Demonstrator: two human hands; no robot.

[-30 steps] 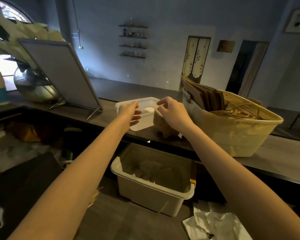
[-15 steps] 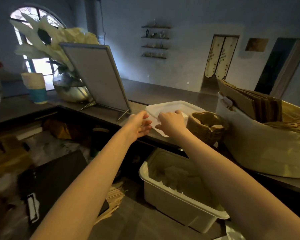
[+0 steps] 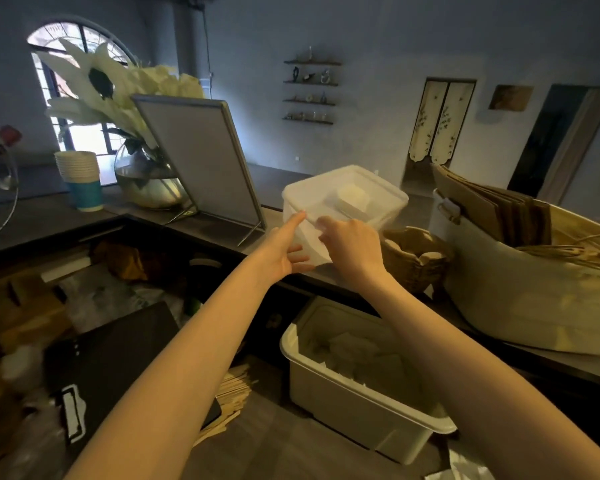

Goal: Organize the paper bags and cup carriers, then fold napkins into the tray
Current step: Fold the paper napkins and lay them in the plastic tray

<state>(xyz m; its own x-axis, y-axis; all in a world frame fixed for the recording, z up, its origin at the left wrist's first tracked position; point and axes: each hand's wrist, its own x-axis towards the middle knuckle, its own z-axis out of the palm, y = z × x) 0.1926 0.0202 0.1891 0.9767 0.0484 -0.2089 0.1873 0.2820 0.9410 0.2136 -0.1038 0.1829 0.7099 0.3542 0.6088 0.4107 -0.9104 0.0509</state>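
Observation:
A white translucent tray [image 3: 378, 183] on the dark counter is tipped up, its near side raised. Inside lies a small folded white napkin [image 3: 352, 199]. My left hand [image 3: 280, 252] touches the tray's left near wall with fingers spread and the index finger along the rim. My right hand [image 3: 353, 247] grips the tray's near rim. Just right of the tray sits a stack of brown cup carriers [image 3: 413, 259]. Brown paper bags [image 3: 492, 211] stand in a large cream basket [image 3: 534, 306] at the right.
A leaning framed sign [image 3: 201, 157], a metal vase of white flowers [image 3: 148, 181] and stacked paper cups [image 3: 80, 178] line the counter's left. A white bin of loose napkins [image 3: 364, 410] stands on the floor below. Boxes and a black board [image 3: 108, 362] crowd the lower left.
The tray lay flat on the counter; now its near side is raised and tilted. Both hands have closed in on its near edge. The view has swung left.

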